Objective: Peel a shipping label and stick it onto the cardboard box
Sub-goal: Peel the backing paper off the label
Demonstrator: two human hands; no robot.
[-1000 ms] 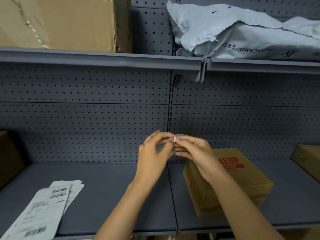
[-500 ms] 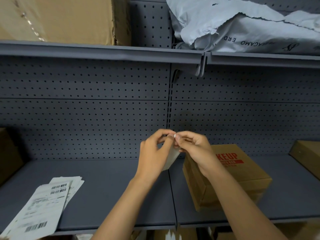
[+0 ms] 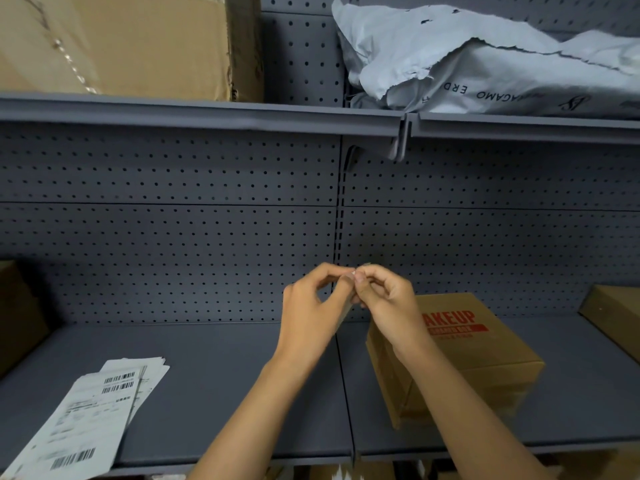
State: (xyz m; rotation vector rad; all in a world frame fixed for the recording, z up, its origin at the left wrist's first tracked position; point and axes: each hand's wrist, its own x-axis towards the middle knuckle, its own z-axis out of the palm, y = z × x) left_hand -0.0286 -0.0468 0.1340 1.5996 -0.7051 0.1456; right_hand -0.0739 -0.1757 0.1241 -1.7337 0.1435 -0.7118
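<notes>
Two hands pinch one shipping label beside the cardboard box.

Far left of the box lies a stack of labels [image 3: 86, 410] on the shelf [image 3: 214, 375]. The left hand [image 3: 311, 313] and right hand [image 3: 388, 299] meet just left of the cardboard box [image 3: 460, 355] — both pinching the top edge of the shipping label [image 3: 347, 308], held edge-on above the shelf.

Single head-worn wide-angle view, facing forward and slightly down into a grey shelf bay [image 3: 207, 375]. Pegboard back panel [image 3: 173, 237] fills the centre; upper shelf [image 3: 207, 114] spans 12 o'clock. Both forearms enter from 6 o'clock, close to the lens.
</notes>
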